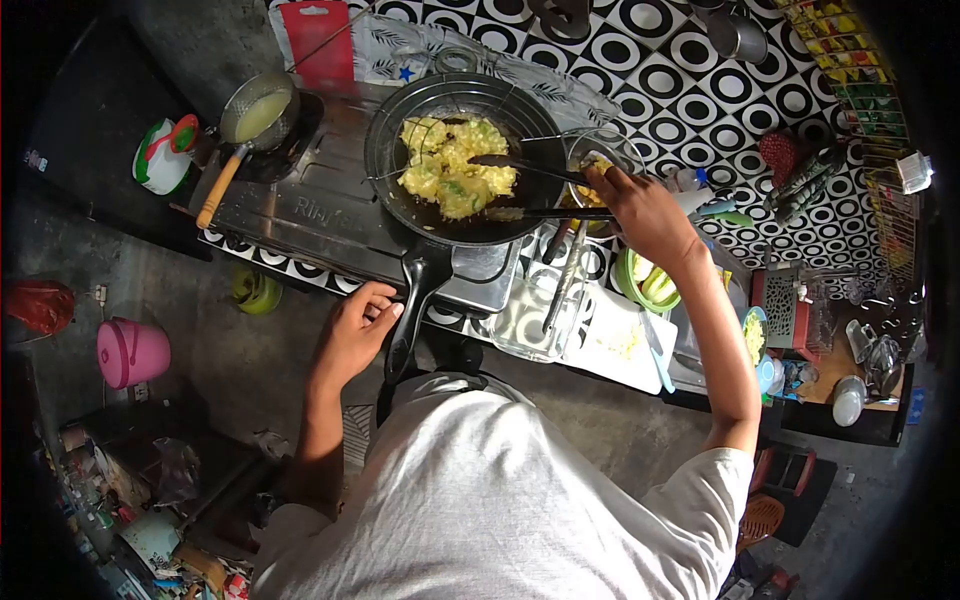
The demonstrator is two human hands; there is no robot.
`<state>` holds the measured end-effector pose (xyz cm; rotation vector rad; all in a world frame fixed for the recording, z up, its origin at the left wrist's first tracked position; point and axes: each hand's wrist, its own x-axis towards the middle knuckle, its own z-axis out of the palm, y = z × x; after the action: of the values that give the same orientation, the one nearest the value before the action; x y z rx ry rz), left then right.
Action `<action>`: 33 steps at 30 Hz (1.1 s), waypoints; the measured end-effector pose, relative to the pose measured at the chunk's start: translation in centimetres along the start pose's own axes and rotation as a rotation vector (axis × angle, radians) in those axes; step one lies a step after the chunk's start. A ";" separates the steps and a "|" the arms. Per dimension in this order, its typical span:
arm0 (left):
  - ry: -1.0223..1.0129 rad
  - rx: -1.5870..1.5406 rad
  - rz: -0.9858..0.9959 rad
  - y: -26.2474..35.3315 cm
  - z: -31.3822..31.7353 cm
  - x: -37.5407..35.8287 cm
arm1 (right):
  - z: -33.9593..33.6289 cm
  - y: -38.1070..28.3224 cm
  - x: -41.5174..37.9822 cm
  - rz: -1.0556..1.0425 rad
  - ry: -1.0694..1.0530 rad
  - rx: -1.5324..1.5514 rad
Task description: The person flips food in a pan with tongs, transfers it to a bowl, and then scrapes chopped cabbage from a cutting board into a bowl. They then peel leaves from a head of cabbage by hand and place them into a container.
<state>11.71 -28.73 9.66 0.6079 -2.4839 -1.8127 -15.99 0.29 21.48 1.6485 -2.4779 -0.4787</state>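
Observation:
A dark frying pan sits on the steel stove, and yellow fritters lie in it. My right hand is closed round black tongs at the pan's right side. The two arms of the tongs are apart, with their tips over the pan by the fritters. Close to the stove's front edge, left of the black pan handle, is my left hand. Its fingers are loosely bent and apart, and it holds nothing.
A small pot with a wooden handle stands at the left burner. On the right are a glass dish, a white cutting board with a knife, and a green bowl. A pink bucket is at the far left.

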 end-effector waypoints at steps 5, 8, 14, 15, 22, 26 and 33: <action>-0.017 0.009 -0.025 0.2 -0.1 -0.1 | -0.1 0.0 0.9 -0.037 0.028 -0.029; -0.014 0.008 -0.027 0.1 -0.1 -0.2 | 0.4 -0.3 0.7 -0.023 0.033 -0.038; 0.031 0.007 0.050 -0.2 0.0 -0.1 | 3.2 -0.6 -0.6 0.028 0.085 0.013; 0.033 0.011 0.052 0.0 0.0 -0.1 | 3.3 -0.7 -0.7 0.034 0.106 0.026; 0.032 -0.002 0.039 -0.6 -0.1 -0.1 | 3.2 -1.5 -0.9 0.076 0.094 0.078; 0.029 -0.009 0.035 -0.2 0.1 -0.2 | 3.9 -1.8 -0.3 0.066 0.102 0.073; 0.040 -0.017 0.041 -1.1 0.3 -0.2 | 4.0 -1.7 -0.2 0.043 0.148 0.056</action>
<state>12.13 -28.63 8.61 0.5823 -2.4349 -1.7876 -15.53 0.59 17.13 1.5847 -2.4331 -0.2742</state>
